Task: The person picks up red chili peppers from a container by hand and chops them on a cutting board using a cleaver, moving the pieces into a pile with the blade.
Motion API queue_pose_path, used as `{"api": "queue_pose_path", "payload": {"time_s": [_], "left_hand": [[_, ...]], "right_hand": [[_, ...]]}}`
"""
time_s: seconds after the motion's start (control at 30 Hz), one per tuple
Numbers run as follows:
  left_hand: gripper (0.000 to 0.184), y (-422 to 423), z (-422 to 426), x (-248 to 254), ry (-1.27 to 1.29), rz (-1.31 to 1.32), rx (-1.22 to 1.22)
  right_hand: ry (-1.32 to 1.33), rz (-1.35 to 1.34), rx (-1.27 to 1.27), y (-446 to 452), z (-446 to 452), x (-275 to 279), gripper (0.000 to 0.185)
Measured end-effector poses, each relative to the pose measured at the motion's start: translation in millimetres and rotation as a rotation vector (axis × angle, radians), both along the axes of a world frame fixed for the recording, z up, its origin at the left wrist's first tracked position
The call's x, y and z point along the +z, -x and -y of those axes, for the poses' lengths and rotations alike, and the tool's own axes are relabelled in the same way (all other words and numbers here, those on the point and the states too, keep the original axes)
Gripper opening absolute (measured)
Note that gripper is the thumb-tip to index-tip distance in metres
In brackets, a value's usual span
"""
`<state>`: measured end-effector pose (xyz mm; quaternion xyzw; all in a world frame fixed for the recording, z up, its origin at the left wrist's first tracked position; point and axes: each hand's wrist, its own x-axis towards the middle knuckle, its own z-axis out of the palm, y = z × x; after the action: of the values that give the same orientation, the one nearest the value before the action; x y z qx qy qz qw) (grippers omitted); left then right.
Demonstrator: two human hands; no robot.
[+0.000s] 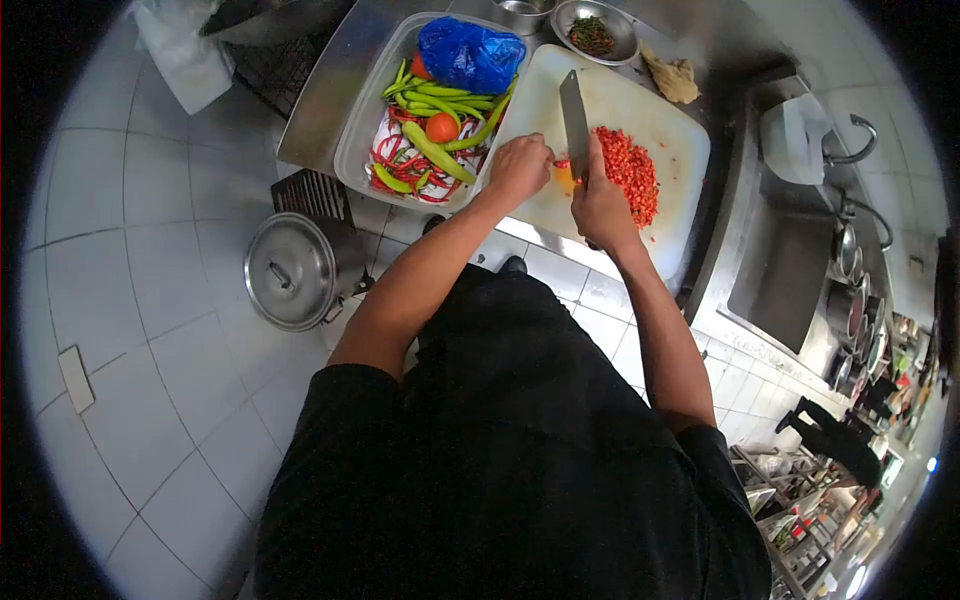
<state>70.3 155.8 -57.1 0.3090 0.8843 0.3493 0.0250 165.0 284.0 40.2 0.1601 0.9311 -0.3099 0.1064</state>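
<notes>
My right hand (605, 205) grips a broad-bladed kitchen knife (575, 115), its blade pointing away from me over the white cutting board (540, 85). Just left of the blade, my left hand (522, 168) is closed with curled fingers. Red chili (561, 163) shows at its fingertips, and the rest is hidden by the hand. To the right of the knife lies a heap of chopped red chili (632, 180). A clear plastic tub (352, 140) on the left holds green chilies (437, 152), thin red chilies (385, 150), tomatoes (441, 127) and a blue plastic bag (470, 55).
Behind the board are a metal bowl (622, 40) with dark green and red bits and a crumpled brown cloth (672, 76). A sink (780, 260) stands to the right. A lidded pot (290, 272) sits low on the left. Another person (840, 440) is far right.
</notes>
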Motion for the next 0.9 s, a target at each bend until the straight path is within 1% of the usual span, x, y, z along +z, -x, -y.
{"api": "queue_pose_path", "payload": {"time_s": [0.03, 0.1, 0.13, 0.23, 0.27, 0.33, 0.4, 0.43, 0.5, 0.53, 0.57, 0.63, 0.67, 0.7, 0.77, 0.8, 0.9], "left_hand": [[0.011, 1, 2, 2, -0.006, 0.016, -0.017], [0.011, 1, 3, 9, 0.051, -0.009, -0.025], [0.011, 0, 1, 9, 0.075, -0.021, -0.032], [0.013, 0, 0, 4, 0.082, -0.054, -0.022], [0.012, -8, -1, 2, 0.084, -0.022, -0.043], [0.011, 3, 0, 4, 0.082, -0.005, -0.039], [0.015, -2, 3, 2, 0.075, 0.01, -0.049], [0.018, 4, 1, 3, 0.065, 0.002, -0.047], [0.016, 3, 1, 8, 0.081, 0.023, -0.046], [0.016, 3, 1, 11, 0.088, 0.032, -0.046], [0.015, 3, 0, 14, 0.108, 0.031, -0.035], [0.015, 0, -1, 14, 0.152, 0.028, -0.022], [0.015, -3, -2, 13, 0.145, 0.033, -0.038], [0.015, 5, -3, 11, 0.132, 0.019, -0.036], [0.016, 0, 2, -1, 0.117, 0.039, -0.034], [0.016, 3, 1, -2, 0.101, 0.042, -0.027], [0.015, 6, -1, 0, 0.105, 0.052, -0.021]], "right_hand": [[-0.011, 0.009, 0.006, -1, 5, 2, 0.083], [-0.052, -0.088, -0.023, -8, 15, -37, 0.084], [-0.077, -0.138, -0.04, -11, 18, -46, 0.084], [-0.044, -0.144, -0.037, -3, 6, -57, 0.084], [-0.041, -0.143, -0.017, -2, 0, -57, 0.084], [0.008, -0.148, 0.006, 12, -10, -41, 0.083], [0.045, -0.129, 0.022, 3, -8, -26, 0.082], [0.038, -0.169, 0.005, 3, -4, -28, 0.082], [0.031, -0.233, -0.031, -8, 13, -42, 0.083], [-0.052, -0.168, -0.063, -9, 20, -52, 0.084], [-0.048, -0.163, -0.058, -6, 16, -59, 0.085], [-0.037, -0.152, -0.057, -2, 17, -52, 0.086], [-0.034, -0.105, -0.054, -3, 14, -46, 0.085], [-0.02, -0.142, -0.04, 7, 9, -41, 0.085], [0.028, -0.158, -0.027, -2, 6, -39, 0.085], [0.035, -0.067, -0.032, -1, 9, -22, 0.084], [-0.009, -0.056, -0.056, -3, 18, -28, 0.085]]}}
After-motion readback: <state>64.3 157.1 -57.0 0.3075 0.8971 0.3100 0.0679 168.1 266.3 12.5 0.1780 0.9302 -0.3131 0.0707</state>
